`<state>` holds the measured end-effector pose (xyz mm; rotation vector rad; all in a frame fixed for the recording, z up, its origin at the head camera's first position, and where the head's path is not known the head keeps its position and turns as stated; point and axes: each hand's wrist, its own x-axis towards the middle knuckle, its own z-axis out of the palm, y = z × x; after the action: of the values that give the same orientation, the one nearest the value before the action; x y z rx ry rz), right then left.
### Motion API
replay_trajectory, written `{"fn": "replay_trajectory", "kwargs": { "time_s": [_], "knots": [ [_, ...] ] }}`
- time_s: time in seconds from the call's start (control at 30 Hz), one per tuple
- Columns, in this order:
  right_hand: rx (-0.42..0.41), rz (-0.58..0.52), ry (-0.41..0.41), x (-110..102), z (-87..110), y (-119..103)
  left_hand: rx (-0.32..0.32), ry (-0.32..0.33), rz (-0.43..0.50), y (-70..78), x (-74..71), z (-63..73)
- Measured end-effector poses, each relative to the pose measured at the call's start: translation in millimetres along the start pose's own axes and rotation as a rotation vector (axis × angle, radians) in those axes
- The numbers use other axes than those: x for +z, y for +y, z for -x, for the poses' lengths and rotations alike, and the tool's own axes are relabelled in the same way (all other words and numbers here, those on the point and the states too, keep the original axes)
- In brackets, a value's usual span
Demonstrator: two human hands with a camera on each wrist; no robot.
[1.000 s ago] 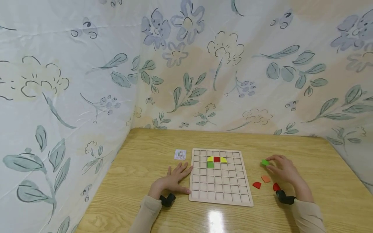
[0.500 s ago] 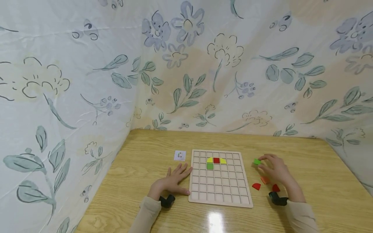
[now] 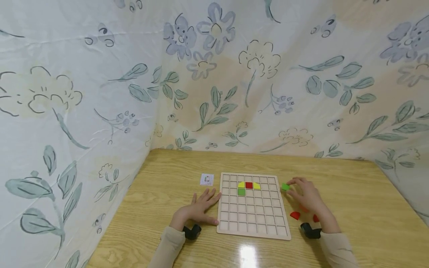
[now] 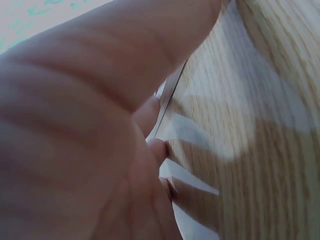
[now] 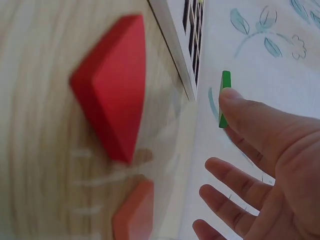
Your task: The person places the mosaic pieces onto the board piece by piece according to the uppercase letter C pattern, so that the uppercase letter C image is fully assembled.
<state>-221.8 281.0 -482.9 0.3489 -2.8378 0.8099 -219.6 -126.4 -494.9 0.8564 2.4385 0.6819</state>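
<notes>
My right hand [image 3: 306, 195] pinches a green square tile [image 3: 285, 187] between thumb and fingertips at the right edge of the wooden grid board [image 3: 252, 216]. In the right wrist view this green tile [image 5: 225, 80] stands edge-on at the thumb tip, the other fingers spread apart. My left hand [image 3: 198, 210] lies with fingers spread, thumb and fingertips touching the board's left edge. Set in the board's upper cells are two yellow quarter-round tiles [image 3: 256, 185], a red square tile [image 3: 249, 185] between them, and another green square tile [image 3: 241, 191] below the left yellow one.
Two red quarter-round tiles [image 3: 295, 215] lie right of the board, one partly covered by my right wrist. An orange tile [image 3: 303, 209] is mostly hidden under that hand. A small printed grid card [image 3: 206, 179] lies left of the board. Floral cloth [image 3: 214, 89] hangs behind the table.
My right hand has carried the green square tile leftward, from the right of the table to the board's edge. The left hand has stayed in place.
</notes>
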Motion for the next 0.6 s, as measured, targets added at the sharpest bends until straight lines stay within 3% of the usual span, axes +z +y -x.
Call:
{"fn": "replay_trajectory", "kwargs": {
  "time_s": [0.6],
  "knots": [
    [-0.045, -0.009, -0.002, 24, -3.6, -18, -0.009, 0.006, 0.003, -1.0, 1.3, -0.7]
  ]
}}
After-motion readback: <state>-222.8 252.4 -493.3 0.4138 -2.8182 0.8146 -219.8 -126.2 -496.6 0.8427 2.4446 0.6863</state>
